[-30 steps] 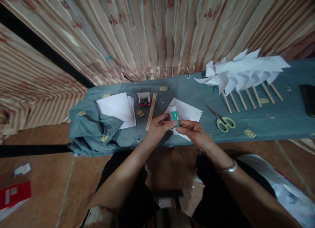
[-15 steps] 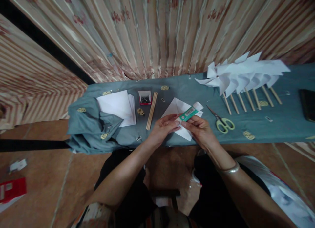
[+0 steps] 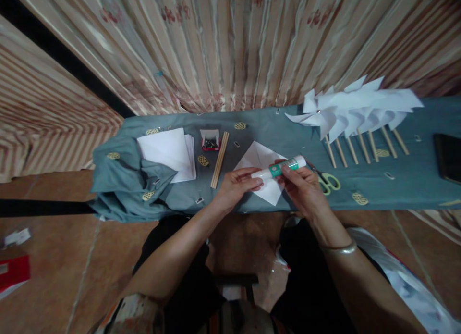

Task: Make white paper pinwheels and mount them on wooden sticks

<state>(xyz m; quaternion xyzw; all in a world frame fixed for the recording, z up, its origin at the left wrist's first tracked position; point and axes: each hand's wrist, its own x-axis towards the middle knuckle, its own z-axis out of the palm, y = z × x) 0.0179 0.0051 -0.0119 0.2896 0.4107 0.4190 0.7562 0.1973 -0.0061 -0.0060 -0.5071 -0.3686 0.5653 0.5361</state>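
Note:
A white and green glue stick (image 3: 275,170) is held crosswise between both my hands. My left hand (image 3: 236,187) pinches its white left end. Around the green label and right part, my right hand (image 3: 300,184) is closed. Beneath the glue stick lies a white paper square (image 3: 255,154) with crease or cut lines, partly hidden by my hands. Just right of my right hand, scissors (image 3: 329,181) with light green handles lie partly covered by it.
To the left are wooden sticks (image 3: 219,161), a small red box of dark pins (image 3: 210,141) and stacked white paper (image 3: 166,154). Several paper pinwheels (image 3: 360,110) on sticks lie at the right, with a dark phone-like object (image 3: 448,156) beyond. A grey-green cloth (image 3: 248,134) covers the table.
My right hand has shifted right and now wraps farther along the glue stick. The glue stick has turned to lie flatter. My left hand keeps its white end.

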